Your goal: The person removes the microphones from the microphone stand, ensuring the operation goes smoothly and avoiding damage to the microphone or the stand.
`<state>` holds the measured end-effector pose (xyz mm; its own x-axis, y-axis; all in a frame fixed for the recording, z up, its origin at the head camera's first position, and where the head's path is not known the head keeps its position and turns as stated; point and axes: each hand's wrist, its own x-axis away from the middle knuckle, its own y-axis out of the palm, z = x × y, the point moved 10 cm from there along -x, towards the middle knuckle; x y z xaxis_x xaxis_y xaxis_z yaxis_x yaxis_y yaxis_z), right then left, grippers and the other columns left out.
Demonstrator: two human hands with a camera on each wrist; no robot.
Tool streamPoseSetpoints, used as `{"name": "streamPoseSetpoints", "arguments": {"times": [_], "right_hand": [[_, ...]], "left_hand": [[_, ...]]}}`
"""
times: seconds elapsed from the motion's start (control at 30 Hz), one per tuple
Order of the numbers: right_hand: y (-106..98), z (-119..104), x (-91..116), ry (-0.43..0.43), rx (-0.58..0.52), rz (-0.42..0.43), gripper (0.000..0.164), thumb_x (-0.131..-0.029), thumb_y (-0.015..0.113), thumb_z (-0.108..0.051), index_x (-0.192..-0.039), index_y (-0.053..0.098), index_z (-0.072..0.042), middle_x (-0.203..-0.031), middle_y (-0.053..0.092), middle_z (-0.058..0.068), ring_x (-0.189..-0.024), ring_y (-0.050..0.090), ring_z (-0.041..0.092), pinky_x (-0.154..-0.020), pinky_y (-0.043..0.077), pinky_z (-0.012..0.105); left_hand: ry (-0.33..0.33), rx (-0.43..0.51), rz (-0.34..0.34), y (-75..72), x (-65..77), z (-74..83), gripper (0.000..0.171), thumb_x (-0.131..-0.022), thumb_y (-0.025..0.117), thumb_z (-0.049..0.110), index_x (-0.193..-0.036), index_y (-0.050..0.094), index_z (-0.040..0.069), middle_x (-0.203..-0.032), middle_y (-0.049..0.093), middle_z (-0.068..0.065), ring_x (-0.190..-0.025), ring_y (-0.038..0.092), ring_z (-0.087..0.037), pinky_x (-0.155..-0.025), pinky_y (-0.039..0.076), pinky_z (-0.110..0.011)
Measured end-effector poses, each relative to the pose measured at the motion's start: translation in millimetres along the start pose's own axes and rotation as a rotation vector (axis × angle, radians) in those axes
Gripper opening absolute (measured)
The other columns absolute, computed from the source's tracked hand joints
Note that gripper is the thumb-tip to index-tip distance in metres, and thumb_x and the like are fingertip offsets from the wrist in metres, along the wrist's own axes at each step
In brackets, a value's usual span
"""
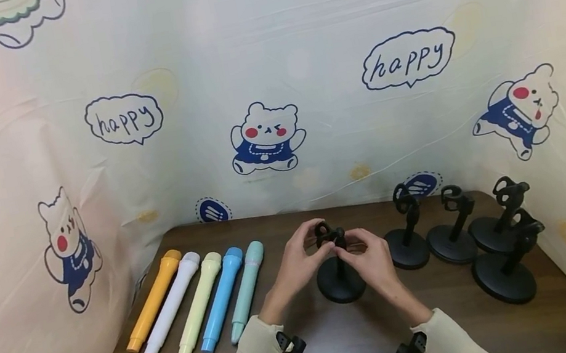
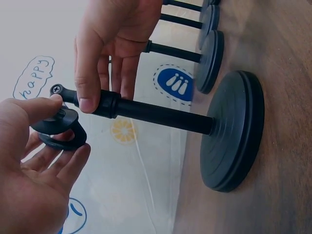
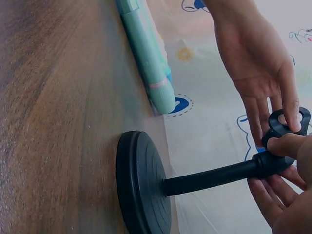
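A black desktop microphone stand stands upright on the table between both hands. Its round base rests flat on the wood, and a short pole rises to a jointed clip. With thumb and fingers, my left hand holds the ring-shaped clip at the top. My right hand pinches the collar at the head of the pole, its thumb in front and fingers behind. In the right wrist view, the right thumb partly covers the joint below the clip.
Several more black stands are grouped at the table's right side. On the left lies a slanted row of toy-like microphones: orange, white, yellow, blue and mint green. A printed cloth hangs behind and beside the table.
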<state>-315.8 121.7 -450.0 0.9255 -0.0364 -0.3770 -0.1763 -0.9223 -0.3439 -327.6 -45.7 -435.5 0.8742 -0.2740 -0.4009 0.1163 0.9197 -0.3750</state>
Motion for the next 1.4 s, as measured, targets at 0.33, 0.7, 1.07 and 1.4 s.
{"name": "streamPoseSetpoints", "arguments": {"times": [0.33,0.7,1.07,1.4], "right_hand": [[-7,-4,2,-0.008,-0.019,-0.01,0.025,-0.086,0.09,-0.01,-0.108,0.079,-0.01,-0.104,0.076,0.01,-0.096,0.079,0.027,-0.083,0.066,0.033],[-20,-13,5,-0.045,0.008,0.017,0.025,-0.085,0.091,-0.008,-0.108,0.08,-0.01,-0.103,0.076,0.009,-0.094,0.079,0.027,-0.081,0.066,0.032],[-32,-19,8,-0.065,-0.006,0.017,0.023,-0.086,0.089,-0.007,-0.108,0.081,-0.01,-0.103,0.077,0.01,-0.094,0.079,0.028,-0.083,0.066,0.036],[-44,-21,11,-0.057,0.02,0.003,0.024,-0.087,0.089,-0.01,-0.108,0.08,-0.014,-0.104,0.077,0.004,-0.094,0.079,0.021,-0.084,0.066,0.037]], "left_hand": [[0.016,0.02,-0.033,2.0,1.0,6.3,0.051,-0.101,0.075,0.019,-0.149,0.056,0.021,-0.134,0.068,-0.007,-0.13,0.066,-0.026,-0.11,0.056,-0.045],[0.023,0.068,-0.086,6.0,4.6,14.2,0.052,-0.102,0.074,0.019,-0.15,0.055,0.011,-0.139,0.066,-0.012,-0.134,0.064,-0.029,-0.112,0.055,-0.045],[0.019,0.109,-0.071,-4.0,11.0,19.7,0.042,-0.104,0.072,0.021,-0.145,0.061,0.015,-0.138,0.065,-0.009,-0.13,0.066,-0.022,-0.111,0.055,-0.044],[-0.004,-0.013,0.057,-31.2,14.3,12.9,0.022,-0.106,0.069,0.028,-0.126,0.073,0.02,-0.12,0.074,0.003,-0.11,0.071,-0.017,-0.095,0.06,-0.031]]}}
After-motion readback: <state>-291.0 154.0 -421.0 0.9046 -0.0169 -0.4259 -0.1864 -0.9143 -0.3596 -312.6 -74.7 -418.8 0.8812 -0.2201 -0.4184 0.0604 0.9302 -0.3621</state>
